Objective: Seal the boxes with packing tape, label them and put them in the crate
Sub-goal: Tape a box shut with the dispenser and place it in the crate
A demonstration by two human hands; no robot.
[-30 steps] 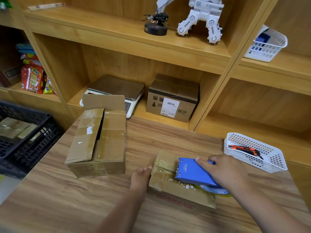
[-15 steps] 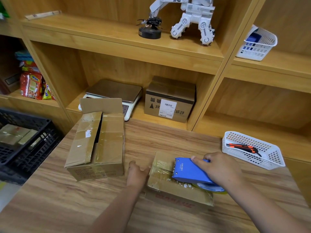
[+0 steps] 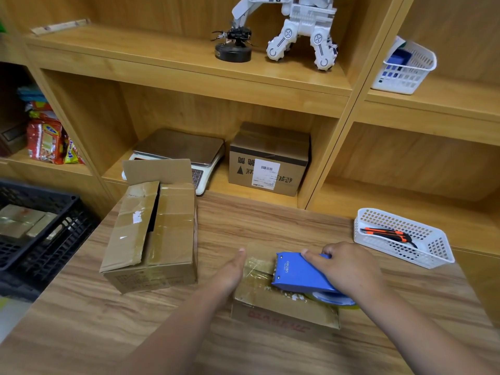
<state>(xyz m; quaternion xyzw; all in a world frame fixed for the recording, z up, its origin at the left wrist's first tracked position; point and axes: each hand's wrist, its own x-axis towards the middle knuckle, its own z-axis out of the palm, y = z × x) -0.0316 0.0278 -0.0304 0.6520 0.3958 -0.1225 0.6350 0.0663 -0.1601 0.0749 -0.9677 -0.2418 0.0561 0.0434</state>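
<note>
The right grip (image 3: pixel 349 269) clasped the blue tape dispenser (image 3: pixel 297 277) atop the small cardboard box (image 3: pixel 284 307) on the near surface (image 3: pixel 270 220). The left grip (image 3: pixel 230 272), fingers straight, pressed the box's left side.

We note small cardboard box (image 3: pixel 284 307) flat on wooden table (image 3: pixel 270 220), top glossy with tape, red print on near side. On its top, toward right end, blue tape dispenser (image 3: pixel 300 274). We find larger box (image 3: pixel 151 239) to left, well apart, top flaps ajar, rear flap upright. At far left, black crate (image 3: pixel 65 234) holds taped parcels (image 3: pixel 21 220).
</note>
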